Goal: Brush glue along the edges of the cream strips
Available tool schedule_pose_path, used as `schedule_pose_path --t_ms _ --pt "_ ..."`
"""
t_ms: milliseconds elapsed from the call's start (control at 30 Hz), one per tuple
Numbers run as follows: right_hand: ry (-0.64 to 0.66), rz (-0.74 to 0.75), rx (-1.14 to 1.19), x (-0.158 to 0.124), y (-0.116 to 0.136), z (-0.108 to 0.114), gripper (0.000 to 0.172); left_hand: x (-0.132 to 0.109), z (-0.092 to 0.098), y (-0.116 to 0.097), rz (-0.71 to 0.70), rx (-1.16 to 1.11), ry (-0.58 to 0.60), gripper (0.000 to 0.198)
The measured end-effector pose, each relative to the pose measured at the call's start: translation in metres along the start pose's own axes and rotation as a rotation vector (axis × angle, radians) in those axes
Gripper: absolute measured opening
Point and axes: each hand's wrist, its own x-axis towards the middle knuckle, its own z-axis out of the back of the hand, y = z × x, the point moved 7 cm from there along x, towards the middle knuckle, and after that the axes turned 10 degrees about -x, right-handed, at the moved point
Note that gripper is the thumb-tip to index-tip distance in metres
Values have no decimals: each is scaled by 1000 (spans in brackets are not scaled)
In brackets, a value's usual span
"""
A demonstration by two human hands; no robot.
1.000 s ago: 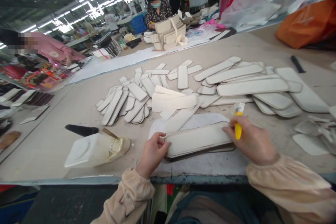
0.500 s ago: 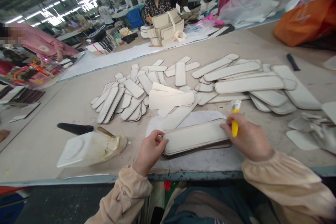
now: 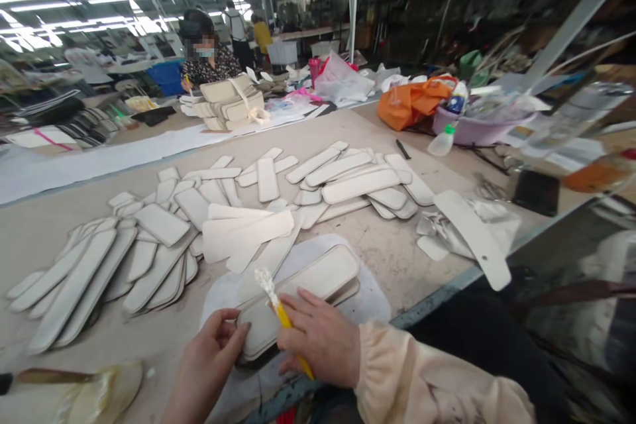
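A stack of long, round-cornered off-white panels (image 3: 318,278) lies at a slant on a white sheet (image 3: 370,291) near the table edge. My left hand (image 3: 211,358) is closed on the stack's near left end, thumb on top. My right hand (image 3: 322,338) holds a yellow-handled brush (image 3: 284,318) between its fingers, bristles up and coated with white paste. That hand also rests on the upper panel, with some fingers stretched along it. Its lower fingers are partly hidden.
Many loose off-white panels (image 3: 163,225) spread over the table beyond my hands. A paste-smeared container (image 3: 109,397) with a brown-handled tool is at lower left. An orange bag (image 3: 410,106) and a purple basin (image 3: 462,129) stand farther right. A co-worker (image 3: 213,59) sits across the table.
The view has swung to the right. My right hand has moved from the stack's far right end towards its middle, closer to my left hand, the brush still in it.
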Motion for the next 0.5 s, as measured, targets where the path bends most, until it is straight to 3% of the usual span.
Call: schedule_pose_path --t_ms 100,300,500 --pt "14 -80 2 -9 -18 0 39 -2 1 -7 -6 32 -22 55" --pt "-43 -312 -84 -49 -85 26 22 -6 0 -19 -38 61 -36 45" --pt "-274 -698 35 -76 -124 37 14 -12 1 -27 -73 51 -92 45"
